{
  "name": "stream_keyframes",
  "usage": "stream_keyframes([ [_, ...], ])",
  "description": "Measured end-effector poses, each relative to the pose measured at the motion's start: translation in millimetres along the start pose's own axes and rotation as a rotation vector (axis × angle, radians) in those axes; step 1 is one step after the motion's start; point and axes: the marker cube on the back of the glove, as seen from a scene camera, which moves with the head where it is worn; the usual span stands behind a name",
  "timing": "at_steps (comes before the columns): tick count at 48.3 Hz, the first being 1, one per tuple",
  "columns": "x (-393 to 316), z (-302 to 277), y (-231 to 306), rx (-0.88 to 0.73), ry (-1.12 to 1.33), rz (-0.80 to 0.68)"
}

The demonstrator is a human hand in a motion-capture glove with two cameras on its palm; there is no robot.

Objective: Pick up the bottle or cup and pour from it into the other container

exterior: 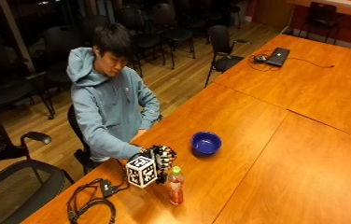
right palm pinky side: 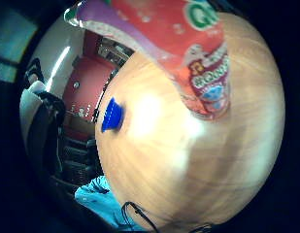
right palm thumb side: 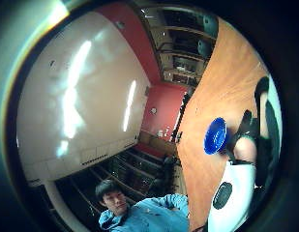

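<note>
Wooden table (exterior: pixel 275 154), orange-brown, carries all task items. Nearest the table's front edge, the bottle (exterior: pixel 175 185) stands upright on the surface. It is clear plastic with a green cap, a red label and reddish contents.

Right hand (exterior: pixel 160 161), in a black glove, is positioned just beside the bottle, on the side facing the person. The outside view does not show whether the fingers reach the bottle, and the fingers are not visible in either palm view; grip state cannot be determined.

Little finger side palm view: the bottle (right palm pinky side: pixel 188 53) fills much of the frame, which places it close to the palm. Its red label with green and white print is visible, with the table (right palm pinky side: pixel 198 174) behind it.

Farther along the table, the blue bowl (exterior: pixel 206 142) sits upright, apart from the bottle and the hand. It also appears in both palm views (right palm pinky side: pixel 111 114) (right palm thumb side: pixel 215 136), resting on the wood.

Beyond the hand, the person in a light blue hooded top (exterior: pixel 110 109) sits at the table edge.
</note>
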Motion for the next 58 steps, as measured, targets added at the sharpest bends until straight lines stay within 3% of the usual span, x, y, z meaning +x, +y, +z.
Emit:
stream_keyframes([
  [22,-44.5,32.7,-26.6,-0.076,0.298,-0.031],
  [44,-79.4,99.0,-50.9,-0.276,0.984,-0.043],
  [58,-89.3,117.6,-64.3,-0.299,1.099,-0.030],
])
